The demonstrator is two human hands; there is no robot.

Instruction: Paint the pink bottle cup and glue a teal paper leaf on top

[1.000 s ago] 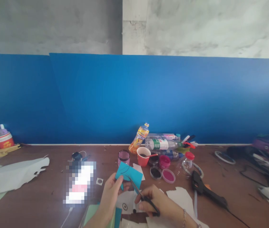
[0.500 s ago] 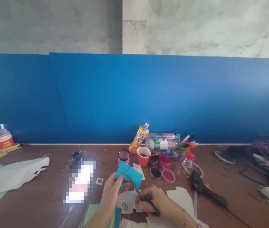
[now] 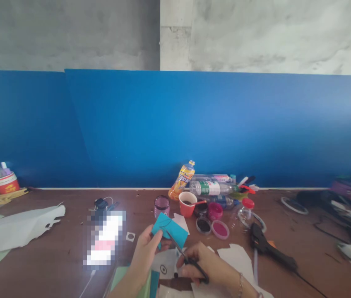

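Note:
A piece of blue paper (image 3: 175, 232) with a dark curved line on it is pinched in my left hand (image 3: 147, 248), thumb on top. My right hand (image 3: 200, 261) grips a pair of scissors (image 3: 191, 261) by the dark handles. The blades reach up and left onto the paper, close to the curved line; exactly how far apart they are is hard to make out. Under my hands lies white paper with a small ringed circle (image 3: 163, 269) drawn on it. Green and blue sheets (image 3: 128, 273) lie below my left wrist.
A red paper cup (image 3: 187, 210), a purple jar (image 3: 162, 205) and open pots of black and pink (image 3: 220, 229) stand beyond my hands. A hot glue gun (image 3: 270, 248) lies to the right. A lit phone (image 3: 105, 238), blurred out, lies left. Bottles (image 3: 211, 188) line the blue partition.
The blue paper and my left hand have shifted very slightly right. My right hand and the scissors stay almost where they were.

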